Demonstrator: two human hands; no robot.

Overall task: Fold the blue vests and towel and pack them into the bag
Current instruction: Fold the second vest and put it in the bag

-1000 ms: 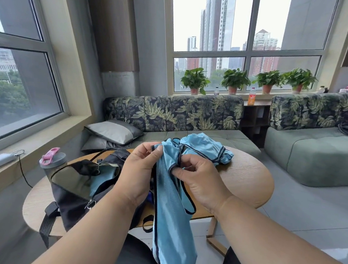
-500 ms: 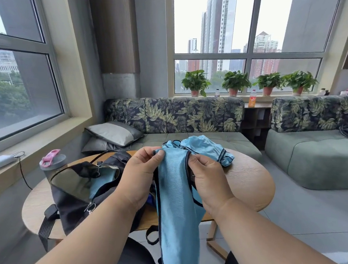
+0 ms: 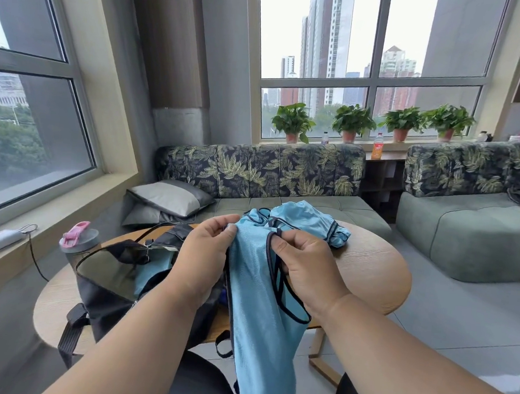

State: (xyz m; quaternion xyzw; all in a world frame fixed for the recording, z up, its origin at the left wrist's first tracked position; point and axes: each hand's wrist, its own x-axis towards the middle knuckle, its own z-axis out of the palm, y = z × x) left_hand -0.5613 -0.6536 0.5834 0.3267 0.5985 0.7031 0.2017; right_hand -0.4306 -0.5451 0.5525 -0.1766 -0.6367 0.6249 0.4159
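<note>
Above the table (image 3: 371,267), both hands, left (image 3: 201,254) and right (image 3: 306,262), pinch a blue vest (image 3: 253,305).

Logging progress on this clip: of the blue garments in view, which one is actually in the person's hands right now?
The blue vest hanging between left hand and right hand, pinched at its top edge. The other blue garment lies bunched on the table behind, untouched.

Most of the fingers on the left hand (image 3: 199,259) are tucked behind the light blue mesh vest with dark trim (image 3: 258,302), same for the right hand (image 3: 304,267), whose fingertips vanish into the fabric. Below the fingers, the vest's bottom end runs out of frame. Left of the fingers, the dark fabric bag (image 3: 115,282) hides its contents apart from a sliver of blue.
</note>
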